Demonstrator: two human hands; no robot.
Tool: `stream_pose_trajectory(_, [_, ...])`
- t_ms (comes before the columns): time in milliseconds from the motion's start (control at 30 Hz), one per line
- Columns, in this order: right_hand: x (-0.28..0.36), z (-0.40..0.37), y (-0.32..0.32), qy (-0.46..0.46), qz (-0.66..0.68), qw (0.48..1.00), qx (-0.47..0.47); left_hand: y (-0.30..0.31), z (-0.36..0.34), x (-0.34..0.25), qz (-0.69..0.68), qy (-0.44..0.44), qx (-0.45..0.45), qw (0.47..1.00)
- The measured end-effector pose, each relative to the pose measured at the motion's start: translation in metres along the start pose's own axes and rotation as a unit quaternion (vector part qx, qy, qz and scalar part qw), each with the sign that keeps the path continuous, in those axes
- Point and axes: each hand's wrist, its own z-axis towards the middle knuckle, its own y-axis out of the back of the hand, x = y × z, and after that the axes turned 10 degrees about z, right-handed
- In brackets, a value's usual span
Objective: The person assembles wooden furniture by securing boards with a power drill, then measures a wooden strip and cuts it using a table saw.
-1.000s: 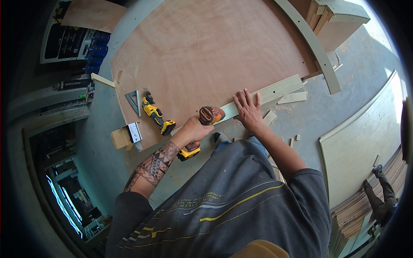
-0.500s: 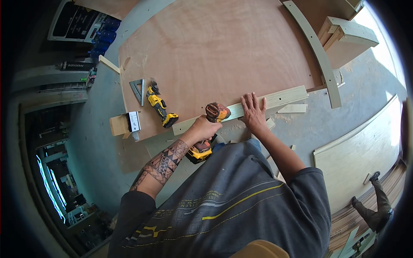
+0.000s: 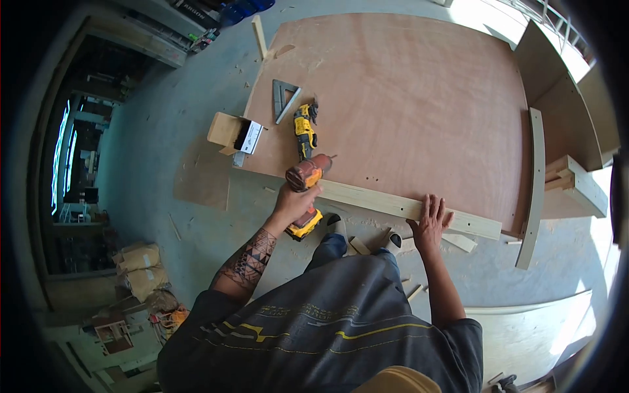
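Observation:
My left hand point(image 3: 296, 202) is wrapped round the grip of an orange and yellow cordless driver point(image 3: 306, 173), its bit pointing up and right over the plywood panel point(image 3: 406, 98). A pale wooden strip point(image 3: 367, 198) lies along the panel's near edge, with small dark holes in it. My right hand point(image 3: 431, 223) rests on this strip toward its right part, fingers spread, holding nothing. Beyond the driver lies a yellow and black power tool point(image 3: 304, 128), partly covered by the driver. A grey triangular square point(image 3: 284, 98) is to its left.
An open small box point(image 3: 250, 136) sits at the panel's left corner. Another drilled strip point(image 3: 534, 183) runs along the right edge. Wooden boxes point(image 3: 580, 187) stand beyond it. Offcuts point(image 3: 458, 242) and shavings lie on the floor by my feet.
The view has shifted, so the panel appears further right. The driver in my left hand has lifted off the strip and turned toward the panel. My right hand stays on the strip.

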Motion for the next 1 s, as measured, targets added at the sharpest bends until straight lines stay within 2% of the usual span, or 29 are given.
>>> stream_pose_trajectory(33, [-0.001,0.001,-0.002,-0.001,-0.01,1.0,0.011,0.018,0.011,0.01,-0.034,0.012,-0.059,0.998])
stream_pose_trajectory(67, [-0.001,0.003,-0.001,-0.01,-0.018,0.999,0.031,0.033,0.022,0.018,-0.088,-0.033,-0.16,0.983])
stream_pose_trajectory(133, [-0.001,0.004,-0.001,-0.002,-0.038,0.999,0.03,0.063,0.065,0.053,-0.099,-0.02,-0.268,0.958])
stream_pose_trajectory(233, [0.003,0.007,0.005,-0.02,-0.067,0.995,0.07,0.08,0.128,0.089,-0.172,-0.097,-0.343,0.918])
stream_pose_trajectory(267, [0.001,0.009,0.003,-0.029,-0.084,0.993,0.083,0.083,0.146,0.098,-0.159,-0.096,-0.322,0.928])
stream_pose_trajectory(333, [0.005,0.013,0.006,-0.047,-0.118,0.986,0.111,0.08,0.155,0.102,-0.167,-0.217,-0.404,0.873])
stream_pose_trajectory(367, [0.007,0.014,0.005,-0.063,-0.143,0.98,0.123,0.072,0.181,0.118,-0.15,-0.207,-0.443,0.859])
stream_pose_trajectory(400, [0.018,0.015,0.004,-0.092,-0.188,0.969,0.129,0.076,0.179,0.116,-0.208,-0.21,-0.4,0.868])
stream_pose_trajectory(433, [0.014,0.013,-0.011,-0.117,-0.224,0.964,0.084,0.083,0.171,0.112,-0.233,-0.193,-0.348,0.887])
stream_pose_trajectory(467, [0.023,0.012,-0.026,-0.155,-0.262,0.952,0.039,0.088,0.177,0.118,-0.288,-0.262,-0.265,0.882])
stream_pose_trajectory(500, [0.075,0.004,-0.049,-0.162,-0.245,0.956,-0.026,0.078,0.18,0.115,-0.39,-0.269,-0.219,0.853])
stream_pose_trajectory(533, [0.102,-0.007,-0.069,-0.115,-0.257,0.958,-0.062,0.098,0.149,0.115,-0.245,-0.217,-0.286,0.901])
stream_pose_trajectory(567, [0.131,-0.013,-0.088,-0.091,-0.275,0.954,-0.069,0.096,0.157,0.123,-0.195,-0.219,-0.257,0.921])
stream_pose_trajectory(600, [0.183,-0.016,-0.106,-0.14,-0.251,0.958,-0.022,0.087,0.167,0.137,-0.17,-0.191,-0.195,0.947])
stream_pose_trajectory(633, [0.217,-0.013,-0.128,-0.141,-0.24,0.96,0.007,0.088,0.158,0.157,-0.252,-0.229,-0.145,0.929])
stream_pose_trajectory(667, [0.245,-0.013,-0.15,-0.103,-0.216,0.97,0.036,0.118,0.122,0.182,-0.199,-0.247,-0.131,0.939])
stream_pose_trajectory(700, [0.284,-0.015,-0.164,-0.079,-0.175,0.977,0.088,0.147,0.093,0.212,-0.163,-0.276,-0.073,0.944])
stream_pose_trajectory(733, [0.331,-0.02,-0.175,-0.055,-0.132,0.979,0.143,0.136,0.093,0.255,-0.112,-0.302,-0.059,0.945])
stream_pose_trajectory(767, [0.362,-0.023,-0.185,0.007,-0.112,0.971,0.212,0.126,0.087,0.303,-0.067,-0.307,-0.049,0.948])
stream_pose_trajectory(800, [0.388,-0.023,-0.195,0.072,-0.097,0.951,0.284,0.131,0.061,0.352,-0.087,-0.27,-0.027,0.959])
stream_pose_trajectory(833, [0.391,-0.02,-0.214,0.229,-0.148,0.927,0.256,0.145,0.031,0.401,-0.036,-0.195,0.012,0.98])
stream_pose_trajectory(867, [0.396,-0.014,-0.234,0.257,-0.152,0.914,0.274,0.147,0.007,0.456,-0.032,-0.132,0.024,0.99])
stream_pose_trajectory(933, [0.405,0.003,-0.269,0.189,0.009,0.901,0.39,0.137,-0.04,0.544,-0.01,0.018,-0.063,0.998])
stream_pose_trajectory(967, [0.393,0.02,-0.291,0.211,0.006,0.888,0.408,0.142,-0.069,0.574,-0.06,0.112,-0.105,0.986])
stream_pose_trajectory(1000, [0.375,0.039,-0.313,0.066,-0.009,0.882,0.466,0.15,-0.088,0.595,-0.109,0.202,-0.145,0.962])
